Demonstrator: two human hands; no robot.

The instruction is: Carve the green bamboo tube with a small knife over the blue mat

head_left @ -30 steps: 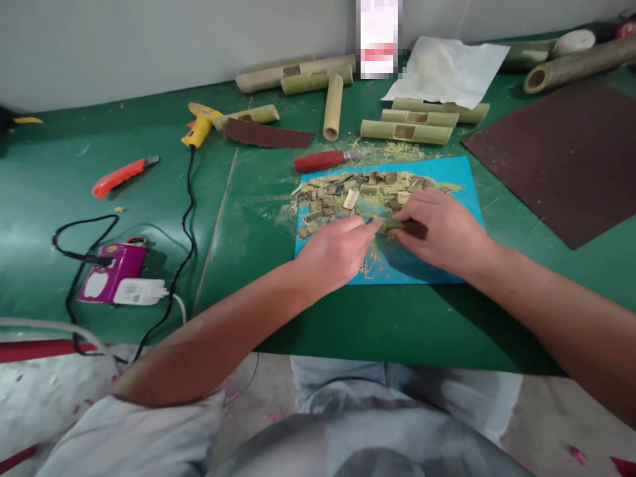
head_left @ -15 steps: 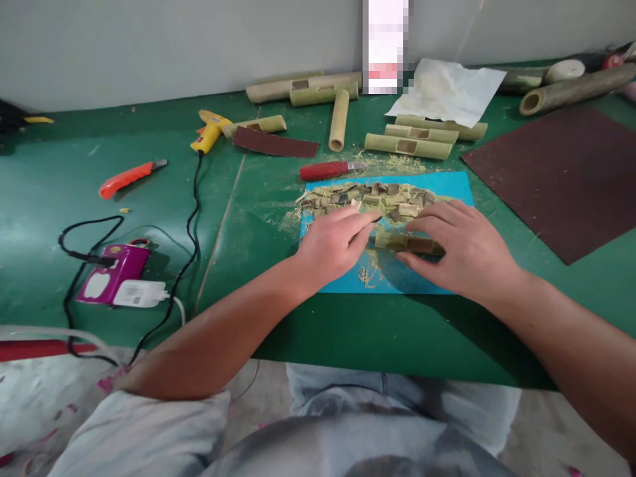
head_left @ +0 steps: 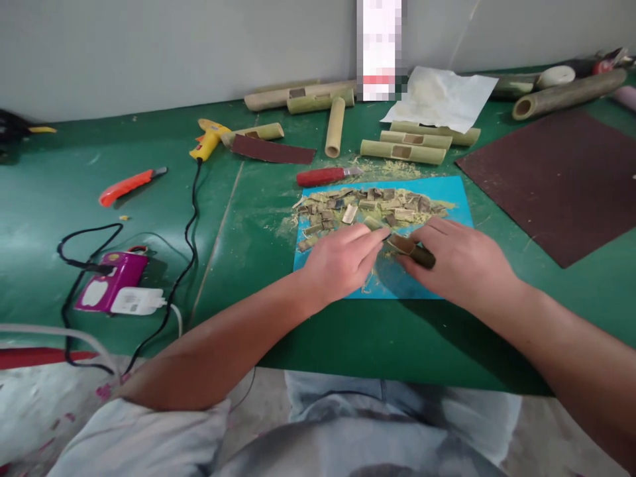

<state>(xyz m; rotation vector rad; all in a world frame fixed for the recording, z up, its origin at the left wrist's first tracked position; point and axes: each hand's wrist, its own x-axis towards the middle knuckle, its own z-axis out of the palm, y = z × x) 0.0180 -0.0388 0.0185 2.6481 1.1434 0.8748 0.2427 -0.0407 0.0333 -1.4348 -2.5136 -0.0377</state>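
A short bamboo tube (head_left: 422, 254) with a cut-out opening lies tilted over the blue sheet (head_left: 460, 199). My right hand (head_left: 460, 258) has its fingers and thumb around the tube's right part. Close to the tube's left part, my left hand (head_left: 345, 258) is closed with fingers pressed together; a small dark thing shows at its fingertips, too small to name. Beyond my hands, bamboo chips and shavings (head_left: 368, 205) are heaped on the sheet. A red-handled knife (head_left: 320, 176) rests just behind the sheet.
Cut bamboo tubes (head_left: 402, 152) lie at the back, near white paper (head_left: 442, 99). Brown sandpaper (head_left: 556, 185) is at right. A yellow glue gun (head_left: 207, 139), orange cutter (head_left: 129, 187) and purple power box (head_left: 112, 281) with cables are at left.
The bamboo tube has turned from nearly level to slanting down to the right, its opening showing differently. My left hand has shifted slightly down, uncovering more chips. The view has moved slightly.
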